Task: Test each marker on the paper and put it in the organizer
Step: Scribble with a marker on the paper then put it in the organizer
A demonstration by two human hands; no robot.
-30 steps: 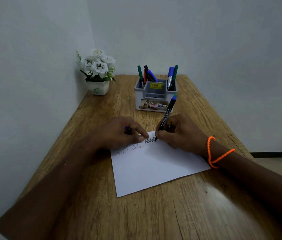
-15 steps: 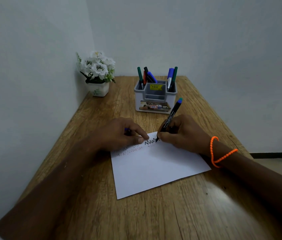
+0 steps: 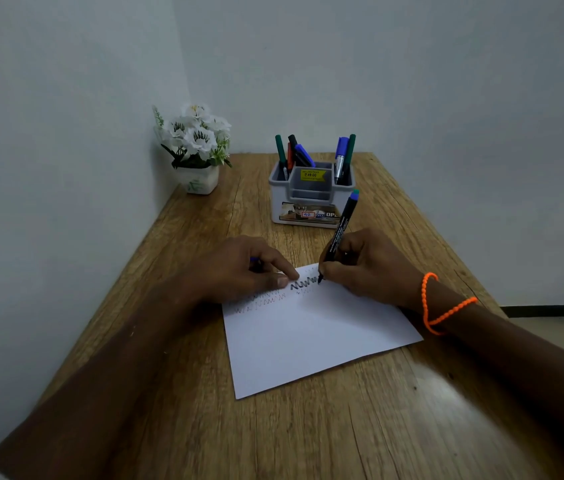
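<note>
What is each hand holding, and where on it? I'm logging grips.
The right hand pinches the black marker low on its barrel, near the tip. The left hand grips a small blue thing, probably the cap, mostly hidden.

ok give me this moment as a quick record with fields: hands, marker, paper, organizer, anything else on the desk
right hand: right hand holds the black marker with a blue end, tip on the paper
left hand: left hand presses on the white paper sheet, with a small blue piece, probably the cap, in its grip
paper: dark zigzag by the tip, red zigzags to its left
organizer: grey plastic desk organizer, several markers standing in it
other: white flowers in a white pot, orange beaded wristband
</note>
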